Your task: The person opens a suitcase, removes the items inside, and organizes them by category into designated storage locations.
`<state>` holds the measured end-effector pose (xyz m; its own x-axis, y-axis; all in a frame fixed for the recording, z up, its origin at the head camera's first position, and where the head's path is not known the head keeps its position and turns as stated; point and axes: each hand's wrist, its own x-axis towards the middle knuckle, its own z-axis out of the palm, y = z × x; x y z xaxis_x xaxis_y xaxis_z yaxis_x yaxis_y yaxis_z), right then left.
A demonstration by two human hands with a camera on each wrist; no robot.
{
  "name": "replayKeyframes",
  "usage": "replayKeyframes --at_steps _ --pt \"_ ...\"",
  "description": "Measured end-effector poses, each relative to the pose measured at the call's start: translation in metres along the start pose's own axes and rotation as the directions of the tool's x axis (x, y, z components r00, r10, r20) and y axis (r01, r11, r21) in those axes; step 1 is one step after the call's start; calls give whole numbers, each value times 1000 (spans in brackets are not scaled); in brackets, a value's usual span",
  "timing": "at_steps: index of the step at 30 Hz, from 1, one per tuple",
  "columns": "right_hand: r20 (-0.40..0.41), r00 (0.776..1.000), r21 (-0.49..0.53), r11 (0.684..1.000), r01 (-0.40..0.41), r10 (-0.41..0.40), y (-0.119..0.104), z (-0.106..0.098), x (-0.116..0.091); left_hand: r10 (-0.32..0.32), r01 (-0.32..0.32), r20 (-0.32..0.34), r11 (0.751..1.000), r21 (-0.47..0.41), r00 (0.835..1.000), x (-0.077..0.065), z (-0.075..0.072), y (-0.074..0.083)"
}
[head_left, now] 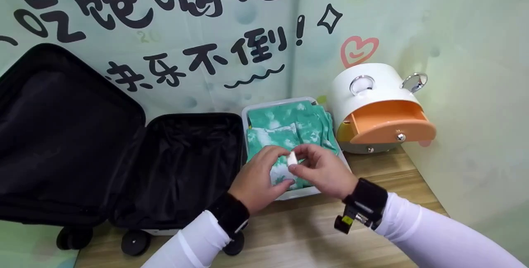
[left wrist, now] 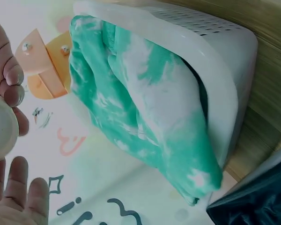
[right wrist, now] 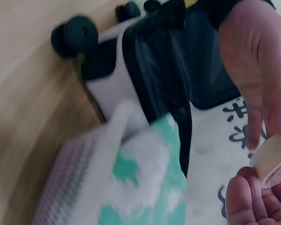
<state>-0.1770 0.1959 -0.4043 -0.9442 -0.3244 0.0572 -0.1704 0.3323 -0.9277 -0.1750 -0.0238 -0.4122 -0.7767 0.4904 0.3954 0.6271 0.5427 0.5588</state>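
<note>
My right hand [head_left: 324, 171] pinches a small round white piece [head_left: 292, 159] between thumb and fingers. In the left wrist view this piece [left wrist: 2, 126] shows a flat, pale disc face; in the right wrist view it [right wrist: 275, 159] has a thick cream edge, and its kind cannot be told. My left hand [head_left: 260, 177] faces it from the other side, fingers loosely bent, forefinger tip right at the piece and thumb apart below. Both hands are over a white basket [head_left: 308, 193] holding folded green-and-white tie-dye cloth [head_left: 275, 113].
Left of the basket a black suitcase [head_left: 190, 168] lies open, its lid [head_left: 62, 135] leaning back and wheels showing in front. Behind the basket's right side stands a white cabinet [head_left: 370, 71] with its orange drawer [head_left: 392, 129] pulled out. A printed wall backs the wooden table [head_left: 297, 230].
</note>
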Motion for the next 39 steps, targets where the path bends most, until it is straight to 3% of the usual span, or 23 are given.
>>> replayKeyframes --at_steps 4,10,17,21,26,39 --pt "-116 993 -141 990 -12 -5 -2 -35 8 -67 67 6 997 42 998 -7 -9 -12" --pt "-296 955 -374 920 -115 -1 3 -113 21 -185 185 -11 974 131 983 -24 -28 -41" --pt "-401 913 -438 860 -264 76 19 -179 21 -327 327 -30 929 175 945 -43 -50 -74" --pt "-423 901 -461 834 -303 93 25 -195 18 -365 367 -46 912 184 930 -51 -57 -88" --pt "-458 884 -485 807 -336 93 30 -201 13 -399 401 -52 895 195 916 -58 -62 -102" --pt "-343 906 -598 685 -416 250 25 -214 10 -474 471 -30 861 194 880 -67 -70 -120"
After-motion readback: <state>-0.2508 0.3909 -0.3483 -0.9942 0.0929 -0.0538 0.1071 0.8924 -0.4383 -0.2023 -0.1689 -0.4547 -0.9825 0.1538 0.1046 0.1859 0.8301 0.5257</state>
